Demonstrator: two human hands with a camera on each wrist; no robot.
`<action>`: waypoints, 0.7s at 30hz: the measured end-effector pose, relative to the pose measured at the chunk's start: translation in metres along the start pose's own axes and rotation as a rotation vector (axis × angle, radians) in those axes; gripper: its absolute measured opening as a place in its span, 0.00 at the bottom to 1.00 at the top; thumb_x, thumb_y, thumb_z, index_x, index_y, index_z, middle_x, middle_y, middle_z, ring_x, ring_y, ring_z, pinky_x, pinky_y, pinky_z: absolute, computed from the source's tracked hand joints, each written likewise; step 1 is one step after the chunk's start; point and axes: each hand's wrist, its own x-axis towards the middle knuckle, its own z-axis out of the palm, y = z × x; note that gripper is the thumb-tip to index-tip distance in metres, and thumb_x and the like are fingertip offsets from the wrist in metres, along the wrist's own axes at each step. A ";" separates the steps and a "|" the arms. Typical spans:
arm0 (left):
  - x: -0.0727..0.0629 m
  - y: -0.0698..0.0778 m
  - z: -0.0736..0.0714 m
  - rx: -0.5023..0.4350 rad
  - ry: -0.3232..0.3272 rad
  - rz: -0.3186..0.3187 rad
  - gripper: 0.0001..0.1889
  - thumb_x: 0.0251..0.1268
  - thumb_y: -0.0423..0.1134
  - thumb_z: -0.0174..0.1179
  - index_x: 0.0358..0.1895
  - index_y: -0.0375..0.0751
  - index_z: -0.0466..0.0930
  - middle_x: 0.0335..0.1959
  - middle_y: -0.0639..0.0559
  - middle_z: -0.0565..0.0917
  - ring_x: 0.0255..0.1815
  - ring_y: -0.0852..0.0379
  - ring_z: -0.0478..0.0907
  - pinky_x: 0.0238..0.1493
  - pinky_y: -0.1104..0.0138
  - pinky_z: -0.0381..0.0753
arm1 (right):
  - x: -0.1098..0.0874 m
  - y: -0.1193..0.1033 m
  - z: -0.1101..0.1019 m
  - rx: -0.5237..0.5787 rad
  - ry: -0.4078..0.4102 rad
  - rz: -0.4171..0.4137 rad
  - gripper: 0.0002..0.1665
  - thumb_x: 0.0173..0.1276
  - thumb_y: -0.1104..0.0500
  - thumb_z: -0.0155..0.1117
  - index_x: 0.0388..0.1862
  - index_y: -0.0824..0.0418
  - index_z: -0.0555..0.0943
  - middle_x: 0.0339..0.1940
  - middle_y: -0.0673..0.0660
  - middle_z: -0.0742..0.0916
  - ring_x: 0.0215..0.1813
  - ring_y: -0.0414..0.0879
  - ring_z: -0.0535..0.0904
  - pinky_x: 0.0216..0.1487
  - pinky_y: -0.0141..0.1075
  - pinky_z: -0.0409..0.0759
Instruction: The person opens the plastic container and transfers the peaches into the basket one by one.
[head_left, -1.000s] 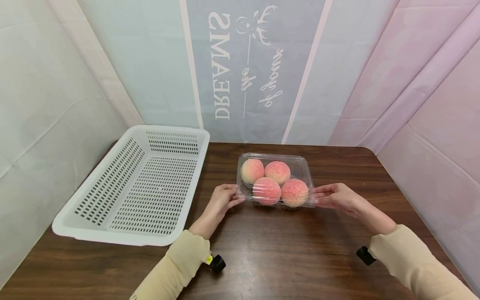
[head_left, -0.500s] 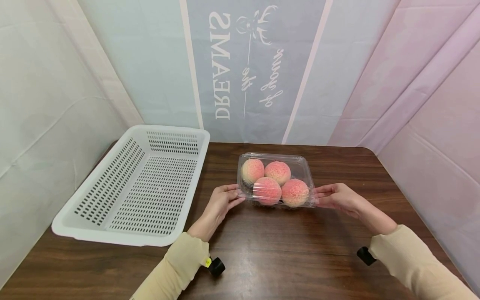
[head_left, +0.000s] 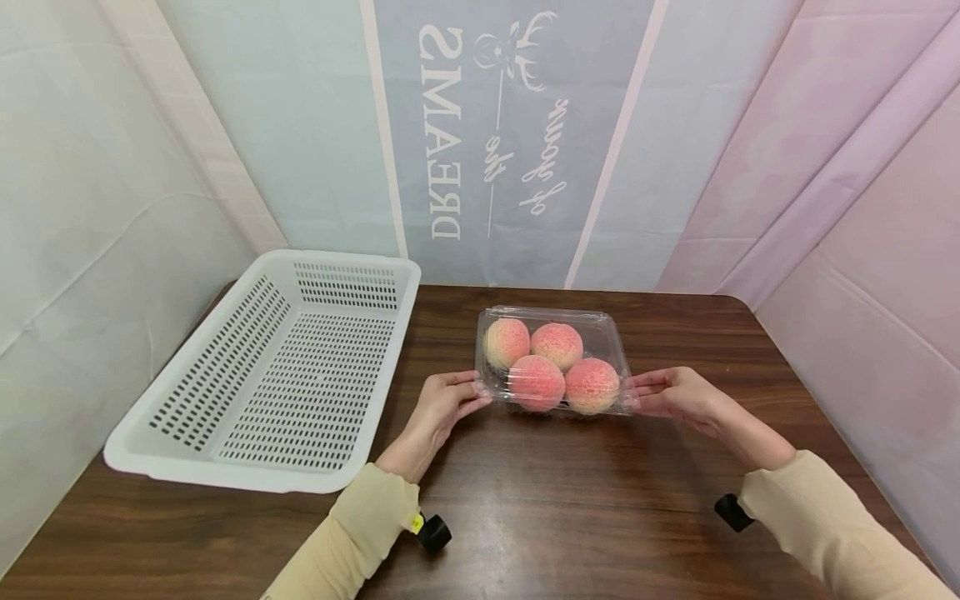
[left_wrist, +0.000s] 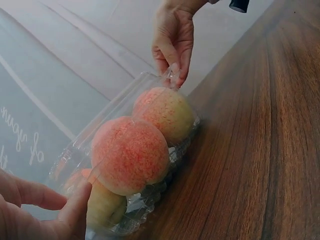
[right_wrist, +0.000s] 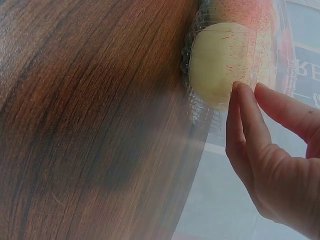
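A clear plastic clamshell box (head_left: 602, 335) rests near the back middle of the wooden table with its lid down. Several pink-and-yellow peaches (head_left: 537, 383) sit inside it. My left hand (head_left: 442, 404) pinches the box's front left corner between thumb and fingers. At the front right corner, my right hand (head_left: 684, 398) pinches the rim the same way. From the left wrist, a thumb and finger (left_wrist: 77, 202) show at the near corner, and the right hand (left_wrist: 174, 45) grips the far one. In the right wrist view, fingertips (right_wrist: 241, 90) meet at the lid's edge beside a peach.
A white perforated plastic basket (head_left: 382, 400) stands on the table to the left, close to my left forearm. Pale printed cloth (head_left: 517, 250) hangs behind the table and along both sides. The dark wooden tabletop (head_left: 570, 500) stretches in front of the box.
Almost nothing differs: the clamshell box and both hands have shifted a tiny bit to the right in the head view, with both hands still at the same corners.
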 end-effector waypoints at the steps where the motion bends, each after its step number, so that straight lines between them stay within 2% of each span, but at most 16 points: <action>1: 0.000 0.000 0.000 0.001 0.001 0.000 0.17 0.60 0.18 0.45 0.53 0.14 0.65 0.35 0.38 0.74 0.31 0.58 0.77 0.39 0.67 0.80 | 0.000 0.000 0.000 -0.001 0.001 0.000 0.32 0.61 0.69 0.58 0.58 0.86 0.58 0.44 0.62 0.82 0.41 0.39 0.80 0.48 0.40 0.77; 9: 0.001 0.001 0.000 0.029 0.019 -0.025 0.17 0.59 0.19 0.47 0.52 0.16 0.67 0.33 0.40 0.75 0.29 0.59 0.77 0.38 0.68 0.80 | 0.000 0.000 0.000 0.004 0.004 0.001 0.32 0.61 0.69 0.58 0.58 0.86 0.59 0.43 0.61 0.83 0.41 0.40 0.80 0.47 0.39 0.77; 14: 0.001 -0.001 0.001 0.055 0.022 -0.005 0.16 0.59 0.19 0.47 0.52 0.16 0.67 0.31 0.40 0.75 0.28 0.59 0.78 0.36 0.68 0.80 | 0.000 0.001 -0.001 0.053 -0.014 0.005 0.31 0.61 0.71 0.57 0.58 0.87 0.58 0.41 0.59 0.83 0.41 0.41 0.81 0.47 0.39 0.77; 21: 0.000 0.000 0.002 0.090 0.035 0.006 0.17 0.59 0.19 0.47 0.52 0.16 0.65 0.39 0.28 0.76 0.33 0.54 0.80 0.37 0.68 0.80 | 0.000 0.001 0.000 0.072 -0.035 0.005 0.32 0.61 0.72 0.56 0.58 0.87 0.56 0.40 0.59 0.83 0.42 0.42 0.81 0.49 0.40 0.76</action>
